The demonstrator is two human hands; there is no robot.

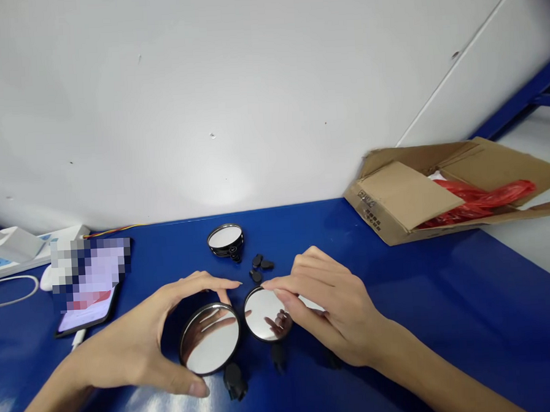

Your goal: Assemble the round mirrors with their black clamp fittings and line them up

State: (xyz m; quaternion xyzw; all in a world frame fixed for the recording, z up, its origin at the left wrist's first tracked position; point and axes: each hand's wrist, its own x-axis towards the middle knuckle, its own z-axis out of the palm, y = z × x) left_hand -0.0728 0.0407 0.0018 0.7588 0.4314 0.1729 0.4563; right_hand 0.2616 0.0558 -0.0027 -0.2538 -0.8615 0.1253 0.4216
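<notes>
1. Your left hand (144,342) has its grip closed on the big mirror (211,340): thumb under the rim, fingers arched over the top. It sits tilted near the counter's (445,295) front edge, about mid-width.
2. Your right hand (336,313) pinches the small mirror (263,314) at its right rim, fingertips showing in the glass. The two rims are just beside each other, maybe touching.
3. Step in hand, prob.: lining up the pair face-up.
4. Next move calls for rim-only holds, w/ black stems (233,380) below kept free.
5. Spare mirror (225,238) and black bits (261,265) lie toward the back edge; phone (92,289) is at the left, box (408,193) at the back right.
</notes>
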